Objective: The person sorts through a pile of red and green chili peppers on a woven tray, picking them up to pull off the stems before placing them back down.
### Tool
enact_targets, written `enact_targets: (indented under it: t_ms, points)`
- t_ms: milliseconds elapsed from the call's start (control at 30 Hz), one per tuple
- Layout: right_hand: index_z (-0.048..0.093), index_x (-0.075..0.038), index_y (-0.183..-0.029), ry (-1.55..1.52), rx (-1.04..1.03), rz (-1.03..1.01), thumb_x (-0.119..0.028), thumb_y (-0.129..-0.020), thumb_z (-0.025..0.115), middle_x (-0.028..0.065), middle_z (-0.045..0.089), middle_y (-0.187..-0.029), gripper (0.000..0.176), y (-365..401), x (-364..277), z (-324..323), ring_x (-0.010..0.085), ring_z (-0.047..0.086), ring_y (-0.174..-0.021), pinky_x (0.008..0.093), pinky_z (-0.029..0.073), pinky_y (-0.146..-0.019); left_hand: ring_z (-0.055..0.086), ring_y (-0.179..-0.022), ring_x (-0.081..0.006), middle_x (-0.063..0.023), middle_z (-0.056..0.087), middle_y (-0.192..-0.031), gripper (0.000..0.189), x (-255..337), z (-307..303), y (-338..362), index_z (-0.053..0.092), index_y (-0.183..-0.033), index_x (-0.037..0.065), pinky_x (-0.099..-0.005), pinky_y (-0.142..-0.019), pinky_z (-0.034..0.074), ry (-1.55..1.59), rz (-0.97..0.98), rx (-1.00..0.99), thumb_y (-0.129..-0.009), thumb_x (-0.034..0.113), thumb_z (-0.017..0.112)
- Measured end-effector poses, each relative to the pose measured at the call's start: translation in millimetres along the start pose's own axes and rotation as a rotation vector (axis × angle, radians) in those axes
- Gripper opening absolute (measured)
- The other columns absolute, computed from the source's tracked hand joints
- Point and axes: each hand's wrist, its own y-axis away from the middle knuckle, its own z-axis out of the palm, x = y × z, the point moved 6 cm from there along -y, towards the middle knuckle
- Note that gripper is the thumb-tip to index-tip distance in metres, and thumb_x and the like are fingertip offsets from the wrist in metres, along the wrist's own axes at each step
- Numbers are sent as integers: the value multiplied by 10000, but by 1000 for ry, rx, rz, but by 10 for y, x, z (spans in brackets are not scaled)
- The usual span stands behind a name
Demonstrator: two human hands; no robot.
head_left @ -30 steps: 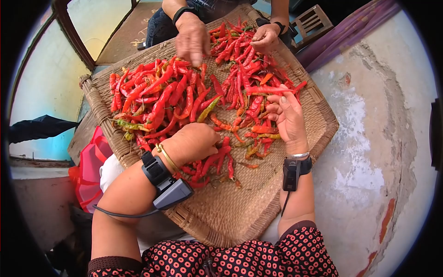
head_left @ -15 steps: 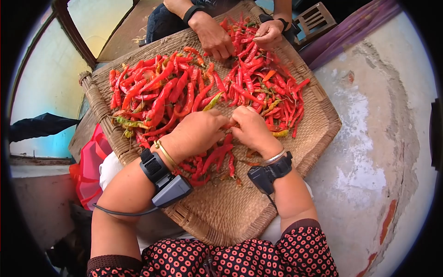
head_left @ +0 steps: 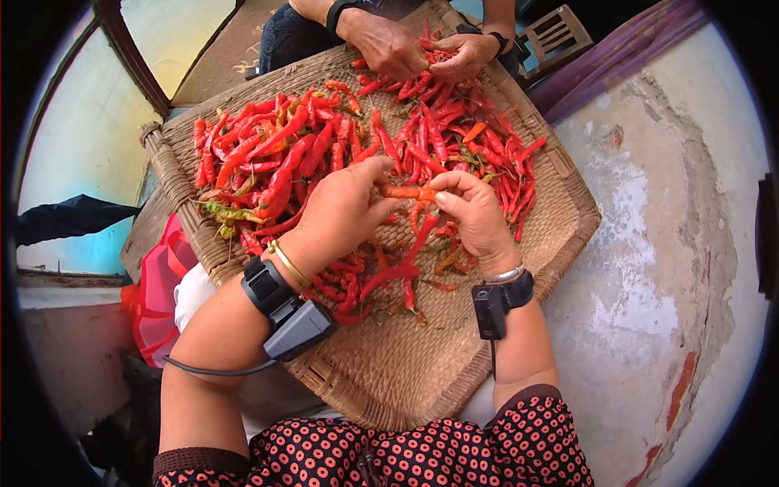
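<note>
An orange-red chili pepper [head_left: 408,192] is stretched sideways between my two hands over the woven tray. My left hand [head_left: 345,207] curls around its left end, thumb below and forefinger above. With thumb and forefinger, my right hand [head_left: 475,215] pinches the other end. Just under the hands, a red chili [head_left: 423,235] slants down towards a small pile of red chilies [head_left: 349,288] near my left wrist. Larger heaps lie beyond: one on the left [head_left: 276,162], another on the right [head_left: 487,150]. A few chilies are yellow-green.
The woven tray [head_left: 430,357] has a raised rim. Across it, a co-worker's two hands [head_left: 395,53] meet over the far chilies. At left are a pink-red bag [head_left: 158,284] and a dark folded umbrella [head_left: 77,221]. A wooden chair [head_left: 556,36] stands far right.
My hands have moved slightly apart, and the orange-red chili now shows between them. My right hand has shifted right. The co-worker's hands have come together farther back.
</note>
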Motion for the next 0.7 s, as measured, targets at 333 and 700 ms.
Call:
enact_targets:
  t_ms: [333,700]
  points:
    - [537,-39,-987,-489,52,-53,-86,-867,504,52,595,-863,132,-27,99,49,136,607,-766,259,536,-577,610,-709,-189,-160,623,-828,522,-22,216,100,408,-1148,-72,-311,-613,484,560,-392,-325,-794,232,641]
    - [549,-50,-984,-454,209,-45,-139,-849,559,38,611,-807,162,-61,164,-268,114,603,-675,207,478,-505,542,-562,-89,-34,588,-614,196,-9,264,175,593,-852,-8,-261,-528,440,226,-330,-658,-846,186,561]
